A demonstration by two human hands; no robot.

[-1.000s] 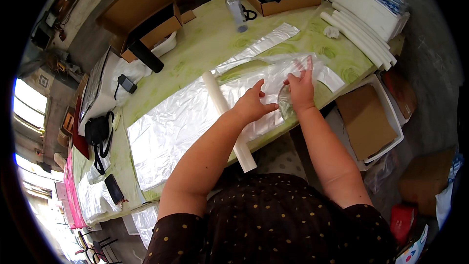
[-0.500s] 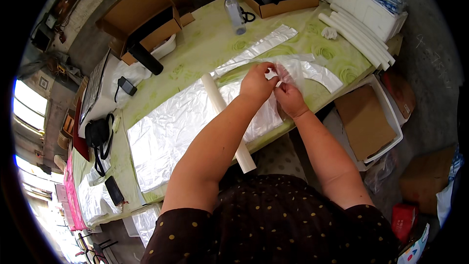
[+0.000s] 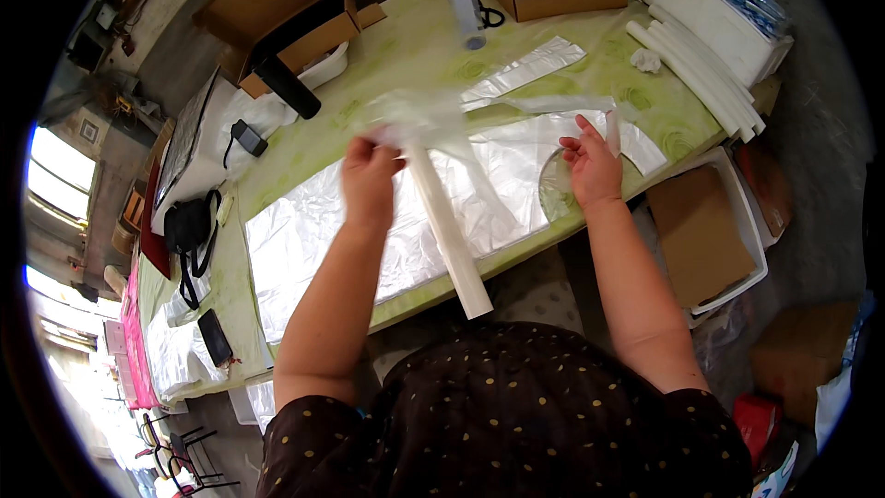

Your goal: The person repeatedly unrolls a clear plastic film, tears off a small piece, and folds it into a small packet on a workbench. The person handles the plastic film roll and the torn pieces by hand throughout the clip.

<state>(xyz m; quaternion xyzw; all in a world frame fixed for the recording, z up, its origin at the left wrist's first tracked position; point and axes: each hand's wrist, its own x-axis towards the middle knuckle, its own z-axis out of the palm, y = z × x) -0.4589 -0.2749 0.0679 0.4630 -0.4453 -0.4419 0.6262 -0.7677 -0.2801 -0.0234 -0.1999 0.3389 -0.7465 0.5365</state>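
My left hand [image 3: 369, 186] is closed on the edge of a thin clear plastic bag [image 3: 426, 118], blurred by motion, lifted above the far end of a pale tube [image 3: 454, 244]. The bag trails down to the right over white plastic bags [image 3: 313, 235] lying flat in a stack, with the tube across them. To the right, my right hand [image 3: 597, 171] is open, palm turned up and fingers apart, holding nothing. It hovers beside the curved cut end of the stack, close to a curved white plastic strip [image 3: 641, 149].
A water bottle [image 3: 466, 14] and an open cardboard box [image 3: 553, 0] stand at the back. Several white tubes [image 3: 705, 74] lie at the right, above a white bin [image 3: 751, 254] below the table edge. A black cylinder [image 3: 288, 89], black pouch [image 3: 189, 226] and phone [image 3: 215, 337] lie left.
My hands were together over the clear plastic at the right. Now they are apart: the left has pulled the bag leftward, and the right has let go and opened.
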